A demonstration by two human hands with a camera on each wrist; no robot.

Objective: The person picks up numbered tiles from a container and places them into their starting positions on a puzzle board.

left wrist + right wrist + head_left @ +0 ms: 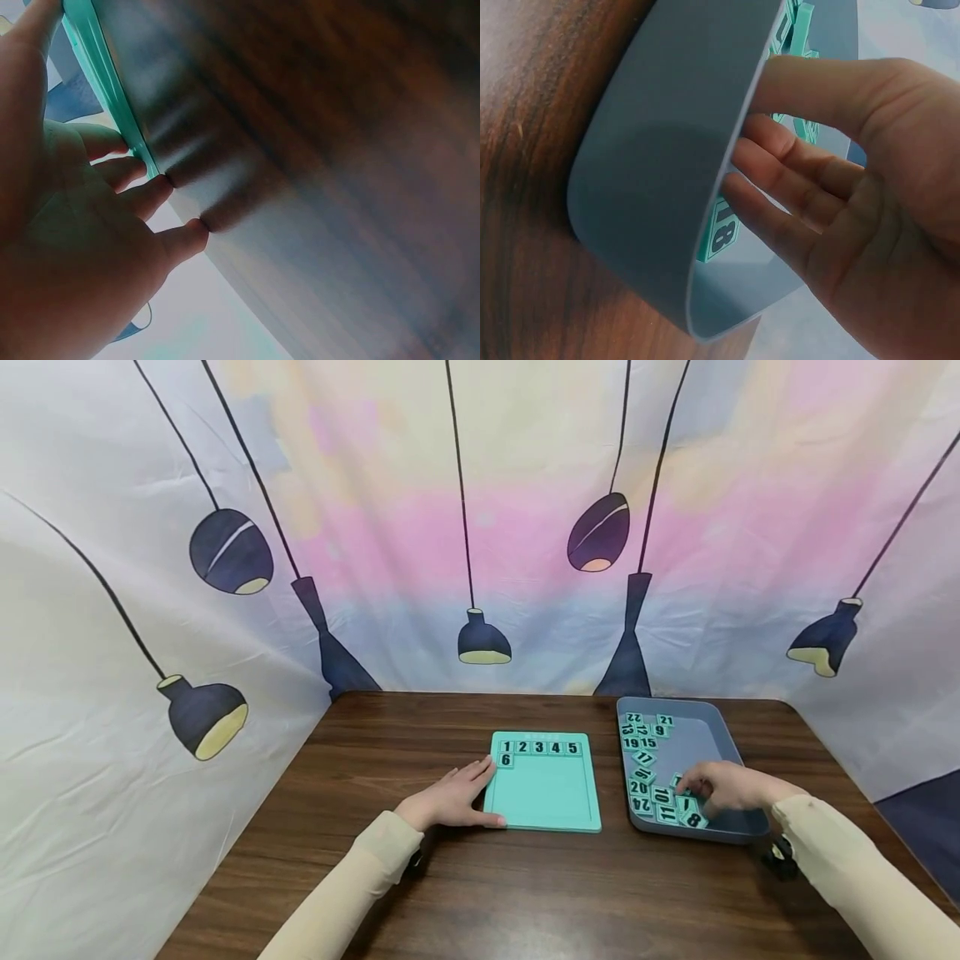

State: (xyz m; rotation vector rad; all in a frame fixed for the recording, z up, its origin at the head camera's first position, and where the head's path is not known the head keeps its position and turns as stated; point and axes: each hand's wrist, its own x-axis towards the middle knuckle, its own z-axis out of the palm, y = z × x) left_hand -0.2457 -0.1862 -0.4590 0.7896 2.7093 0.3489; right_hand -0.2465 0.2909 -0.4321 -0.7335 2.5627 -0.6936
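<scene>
A mint-green board (543,793) lies on the table with tiles 1 to 5 in its top row and the 6 tile (506,761) below the 1. My left hand (450,795) is spread at its left side, thumb by the lower left corner; in the left wrist view its fingertips (154,191) meet the board edge and table. Inside the grey tray (705,714), my right hand (723,783) reaches down among loose number tiles, index finger near a partly hidden tile (677,780), thumb apart from it. The tray wall hides some fingertips in the right wrist view.
Several tiles crowd the tray's left side and near left corner, including the 8 tile (694,820) and the 20 tile (638,787); some overlap or lie turned. The tray wall (660,150) stands upright on the dark wooden table (420,735). A lamp-print cloth (390,527) hangs behind.
</scene>
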